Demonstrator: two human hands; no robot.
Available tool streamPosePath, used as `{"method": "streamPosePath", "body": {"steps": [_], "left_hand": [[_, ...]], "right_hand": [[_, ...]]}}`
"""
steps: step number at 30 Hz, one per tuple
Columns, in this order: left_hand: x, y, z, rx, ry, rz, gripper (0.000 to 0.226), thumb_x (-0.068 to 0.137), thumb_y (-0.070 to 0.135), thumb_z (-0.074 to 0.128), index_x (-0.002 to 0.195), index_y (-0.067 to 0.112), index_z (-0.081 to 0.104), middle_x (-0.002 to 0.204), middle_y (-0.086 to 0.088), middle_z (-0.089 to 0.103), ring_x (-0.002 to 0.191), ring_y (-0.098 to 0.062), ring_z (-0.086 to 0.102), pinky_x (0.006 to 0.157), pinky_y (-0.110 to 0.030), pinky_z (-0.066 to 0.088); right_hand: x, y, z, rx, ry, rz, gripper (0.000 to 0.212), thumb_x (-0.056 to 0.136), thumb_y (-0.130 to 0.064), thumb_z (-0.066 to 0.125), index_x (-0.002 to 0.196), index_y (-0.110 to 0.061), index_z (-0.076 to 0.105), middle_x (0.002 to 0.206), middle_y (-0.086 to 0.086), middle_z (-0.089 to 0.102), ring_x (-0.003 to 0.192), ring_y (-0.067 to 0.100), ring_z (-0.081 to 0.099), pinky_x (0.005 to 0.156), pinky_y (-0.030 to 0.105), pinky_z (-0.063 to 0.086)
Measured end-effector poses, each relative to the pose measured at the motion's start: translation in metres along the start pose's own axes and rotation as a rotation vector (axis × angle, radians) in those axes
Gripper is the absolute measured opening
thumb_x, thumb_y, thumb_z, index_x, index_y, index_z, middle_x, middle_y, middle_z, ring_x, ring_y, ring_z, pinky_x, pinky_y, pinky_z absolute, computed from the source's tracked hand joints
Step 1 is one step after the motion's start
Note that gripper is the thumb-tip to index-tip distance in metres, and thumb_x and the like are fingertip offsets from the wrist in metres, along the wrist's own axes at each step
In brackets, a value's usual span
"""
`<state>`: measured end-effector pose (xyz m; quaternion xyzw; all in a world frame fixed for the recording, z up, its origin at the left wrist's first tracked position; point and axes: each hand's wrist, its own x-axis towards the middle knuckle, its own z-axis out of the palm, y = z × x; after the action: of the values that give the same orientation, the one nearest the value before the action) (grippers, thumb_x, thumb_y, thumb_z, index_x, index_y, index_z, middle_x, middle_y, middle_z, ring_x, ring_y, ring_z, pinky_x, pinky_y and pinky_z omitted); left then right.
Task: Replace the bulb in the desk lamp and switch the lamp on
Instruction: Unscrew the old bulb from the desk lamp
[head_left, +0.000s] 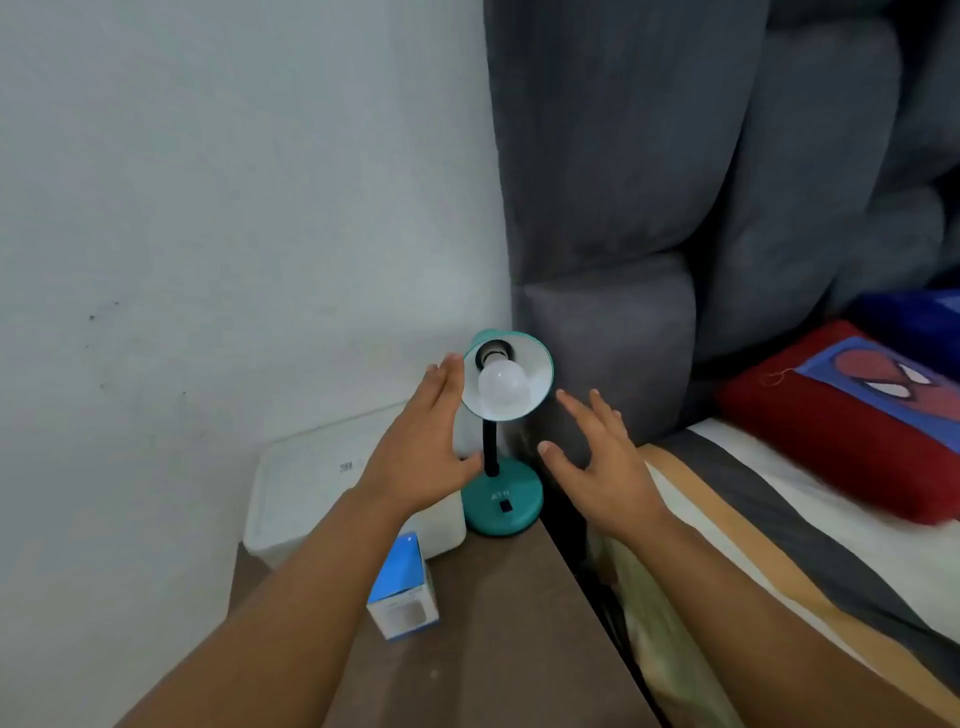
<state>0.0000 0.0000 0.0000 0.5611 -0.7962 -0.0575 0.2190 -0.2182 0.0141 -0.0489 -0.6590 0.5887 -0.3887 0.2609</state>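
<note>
A teal desk lamp stands on a brown bedside table (498, 623), its round base (501, 506) carrying a black switch. Its shade (537, 371) tilts toward me, and a white bulb (503, 387), unlit, sits in the socket. My left hand (423, 449) is open just left of the shade, fingertips close to its rim. My right hand (605, 457) is open to the right of the lamp, a little apart from it. Neither hand holds anything. A blue and white bulb box (402, 592) stands on the table below my left forearm.
A white plastic container (311, 478) sits at the back left of the table against the white wall. A grey padded headboard (675, 208) rises behind the lamp. At the right lies a bed with striped sheets (753, 519) and a red cushion (852, 415).
</note>
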Motion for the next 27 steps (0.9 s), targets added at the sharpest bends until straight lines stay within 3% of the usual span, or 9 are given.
{"method": "streamPosePath", "body": {"steps": [5, 8, 12, 19, 23, 27], "left_hand": [[0.035, -0.016, 0.010, 0.002, 0.000, 0.040, 0.121, 0.079, 0.031, 0.081, 0.157, 0.028, -0.012, 0.165, 0.014, -0.011, 0.151, -0.007, -0.010, 0.117, -0.020, 0.008], [0.048, -0.025, 0.015, -0.034, 0.018, 0.101, 0.123, 0.077, 0.033, 0.083, 0.155, 0.035, -0.012, 0.166, 0.014, -0.001, 0.152, -0.007, 0.003, 0.119, -0.022, 0.015], [0.060, -0.032, 0.020, -0.137, 0.045, 0.142, 0.114, 0.078, 0.042, 0.080, 0.155, 0.042, -0.005, 0.161, 0.012, 0.024, 0.140, 0.003, 0.026, 0.103, 0.000, 0.020], [0.068, -0.043, 0.020, -0.109, 0.084, 0.241, 0.103, 0.079, 0.047, 0.079, 0.156, 0.043, 0.010, 0.156, 0.014, 0.034, 0.139, -0.004, 0.037, 0.110, -0.032, 0.043], [0.070, -0.044, 0.019, -0.128, 0.095, 0.265, 0.101, 0.078, 0.038, 0.082, 0.156, 0.040, 0.017, 0.152, 0.015, 0.039, 0.135, -0.002, 0.041, 0.105, -0.036, 0.048], [0.071, -0.046, 0.021, -0.128, 0.088, 0.276, 0.102, 0.078, 0.044, 0.081, 0.156, 0.040, 0.015, 0.153, 0.011, 0.040, 0.136, -0.008, 0.042, 0.104, -0.040, 0.049]], "right_hand": [[0.033, 0.000, 0.024, 0.053, 0.042, -0.054, 0.070, 0.093, -0.049, 0.062, 0.153, -0.047, 0.027, 0.169, 0.000, 0.011, 0.156, 0.024, 0.005, 0.121, 0.046, 0.023], [0.046, 0.004, 0.038, 0.101, 0.086, -0.086, 0.072, 0.092, -0.049, 0.064, 0.153, -0.048, 0.026, 0.168, -0.001, 0.013, 0.154, 0.019, 0.012, 0.120, 0.042, 0.026], [0.059, 0.011, 0.054, 0.174, 0.142, -0.126, 0.072, 0.088, -0.053, 0.066, 0.151, -0.048, 0.030, 0.164, -0.004, 0.024, 0.150, 0.015, 0.025, 0.118, 0.045, 0.035], [0.065, 0.008, 0.068, 0.253, 0.266, -0.123, 0.074, 0.076, -0.058, 0.074, 0.142, -0.046, 0.042, 0.152, -0.008, 0.041, 0.140, 0.012, 0.040, 0.111, 0.043, 0.045], [0.069, 0.004, 0.070, 0.267, 0.331, -0.096, 0.075, 0.069, -0.062, 0.078, 0.137, -0.045, 0.050, 0.155, -0.004, 0.039, 0.140, 0.015, 0.041, 0.110, 0.043, 0.045], [0.074, 0.001, 0.071, 0.256, 0.335, -0.080, 0.070, 0.074, -0.052, 0.082, 0.136, -0.040, 0.052, 0.156, -0.004, 0.037, 0.141, 0.019, 0.039, 0.111, 0.046, 0.044]]}}
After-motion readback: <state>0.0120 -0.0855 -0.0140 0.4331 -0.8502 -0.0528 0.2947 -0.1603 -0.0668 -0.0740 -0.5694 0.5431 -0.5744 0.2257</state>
